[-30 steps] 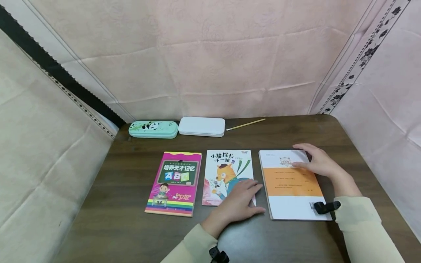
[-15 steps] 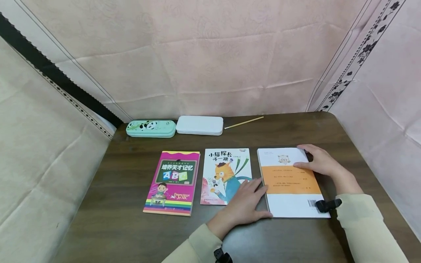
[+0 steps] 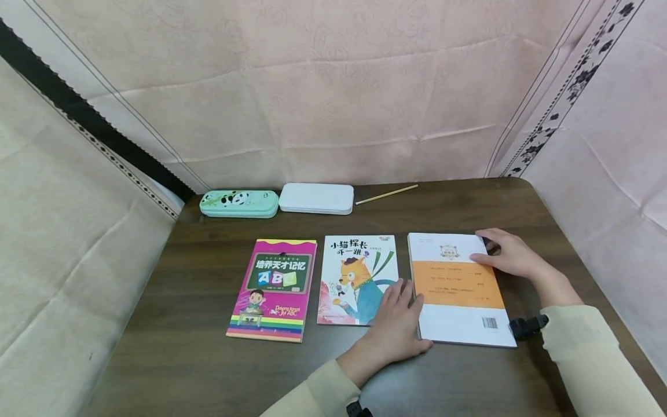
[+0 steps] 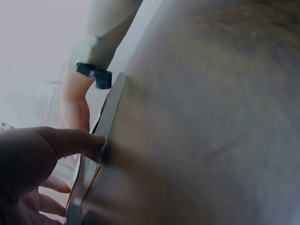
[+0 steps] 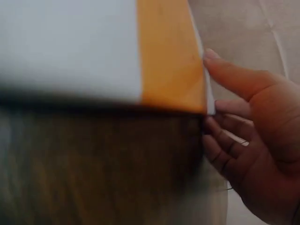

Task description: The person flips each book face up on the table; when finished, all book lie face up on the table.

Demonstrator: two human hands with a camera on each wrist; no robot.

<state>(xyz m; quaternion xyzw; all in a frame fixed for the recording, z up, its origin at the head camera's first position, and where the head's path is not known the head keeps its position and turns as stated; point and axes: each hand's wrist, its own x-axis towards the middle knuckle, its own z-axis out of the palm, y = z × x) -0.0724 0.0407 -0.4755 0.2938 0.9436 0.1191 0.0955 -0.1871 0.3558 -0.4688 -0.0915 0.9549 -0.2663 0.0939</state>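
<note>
An orange and white book (image 3: 458, 286) lies back cover up at the right of the dark table (image 3: 198, 370). My right hand (image 3: 508, 255) grips its upper right edge, thumb on the cover and fingers curled beside and under the edge (image 5: 220, 145). The book (image 5: 117, 47) looks slightly raised on that side. My left hand (image 3: 398, 324) lies flat with straight fingers against the book's left edge, partly over the cat picture book (image 3: 356, 278). In the left wrist view its thumb (image 4: 79, 140) touches the book's edge (image 4: 110, 117).
A pink ABC book (image 3: 273, 289) lies left of the cat book. Along the back stand a green panda pencil case (image 3: 238, 204), a white case (image 3: 316, 198) and a pencil (image 3: 387, 194). Pink cloth walls close in three sides.
My left hand slid right off the cat book up to the orange book's left edge. My right hand drew back from the cover to the right edge.
</note>
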